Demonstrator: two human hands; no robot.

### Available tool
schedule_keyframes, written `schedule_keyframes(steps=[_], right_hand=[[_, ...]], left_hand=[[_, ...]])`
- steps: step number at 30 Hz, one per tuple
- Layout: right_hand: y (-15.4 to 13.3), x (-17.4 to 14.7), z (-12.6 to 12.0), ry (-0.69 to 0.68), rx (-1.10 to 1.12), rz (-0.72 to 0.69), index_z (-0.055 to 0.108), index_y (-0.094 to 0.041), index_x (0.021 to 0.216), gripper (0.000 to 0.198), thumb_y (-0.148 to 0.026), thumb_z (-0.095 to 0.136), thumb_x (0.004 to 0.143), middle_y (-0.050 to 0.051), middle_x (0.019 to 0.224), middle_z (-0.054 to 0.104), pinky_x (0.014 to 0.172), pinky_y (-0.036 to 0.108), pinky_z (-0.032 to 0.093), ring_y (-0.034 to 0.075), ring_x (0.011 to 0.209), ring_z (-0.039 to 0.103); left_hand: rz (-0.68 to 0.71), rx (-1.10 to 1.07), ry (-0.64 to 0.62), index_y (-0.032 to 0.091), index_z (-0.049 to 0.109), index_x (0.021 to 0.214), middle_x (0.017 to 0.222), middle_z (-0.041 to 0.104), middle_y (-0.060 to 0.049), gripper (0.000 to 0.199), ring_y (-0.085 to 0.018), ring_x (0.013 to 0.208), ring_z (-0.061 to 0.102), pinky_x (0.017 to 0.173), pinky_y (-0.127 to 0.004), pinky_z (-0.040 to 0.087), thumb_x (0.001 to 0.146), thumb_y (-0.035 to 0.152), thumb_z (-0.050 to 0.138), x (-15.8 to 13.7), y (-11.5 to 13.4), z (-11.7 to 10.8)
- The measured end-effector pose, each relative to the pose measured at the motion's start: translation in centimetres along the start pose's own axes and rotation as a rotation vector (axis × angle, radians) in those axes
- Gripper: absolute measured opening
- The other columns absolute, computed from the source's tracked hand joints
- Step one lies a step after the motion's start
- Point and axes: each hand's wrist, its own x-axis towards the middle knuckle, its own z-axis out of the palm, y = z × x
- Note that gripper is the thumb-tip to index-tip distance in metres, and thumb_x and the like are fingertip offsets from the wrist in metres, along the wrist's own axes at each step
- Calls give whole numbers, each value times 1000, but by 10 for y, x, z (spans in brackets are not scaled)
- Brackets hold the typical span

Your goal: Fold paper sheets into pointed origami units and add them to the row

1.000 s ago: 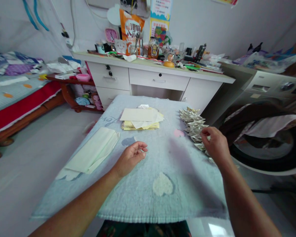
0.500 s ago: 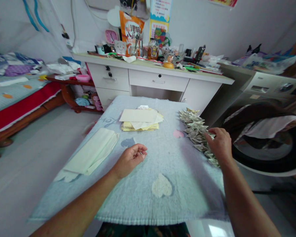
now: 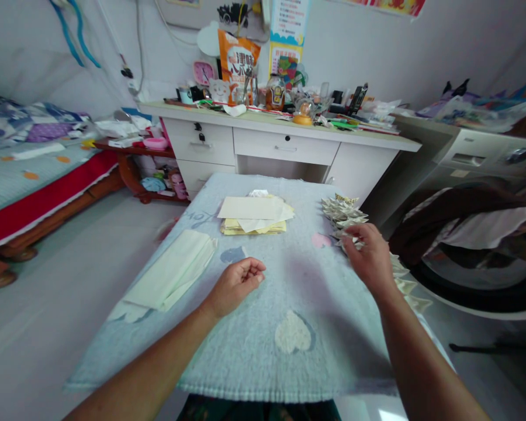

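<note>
My left hand rests on the cloth-covered table, fingers loosely curled and the thumb a little apart, with nothing visible in it. Over on the right, my right hand hangs above a long row of folded paper pieces. Its thumb and fingers are apart, and no held item shows between them. The hand and forearm hide part of the row. Beyond my left hand lies a stack of yellowish paper sheets, topped by paler sheets. Left of that hand is a folded pale green paper bundle.
The table's cloth is blue with heart patterns. A white desk with a cluttered top stands beyond. To the right, a washing machine has its door open and laundry hanging out. A bed is at the far left.
My right hand has moved left, away from the row's right side, uncovering pieces near my wrist. My left hand keeps its place on the cloth. The view has shifted slightly.
</note>
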Motion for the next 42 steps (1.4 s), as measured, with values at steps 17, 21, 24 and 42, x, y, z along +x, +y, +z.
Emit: schedule_keyframes(steps=[17,21,24,42], right_hand=[[-116,38,147,-418,-144,-324,64,-18,112,35,-34,66,81,11,120,55,86,39,36,29,106,44],[-118,44,160,-437,-216,-365,70,-20,96,21,-28,51,91,10,113,58,82,37,34,27,102,44],[-115,51,164,-462,-221,-358,71,-19,90,27,-25,45,94,10,100,61,77,35,34,25,95,47],[-103,93,158,-624,28,-138,67,-14,76,27,-23,47,90,4,73,65,61,24,29,13,64,50]], left_hand=[[32,-21,168,14,61,87,69,61,0,16,-10,60,51,57,-21,39,75,25,58,10,-6,-11],[17,-27,178,14,61,85,67,60,1,16,-10,58,51,56,-21,38,74,25,59,9,-2,-11],[14,-13,182,14,62,86,66,60,1,17,-10,59,51,57,-22,39,74,25,58,8,0,-11],[50,52,128,15,62,87,70,58,0,15,-12,65,52,61,-23,41,77,25,57,8,-8,-12]])
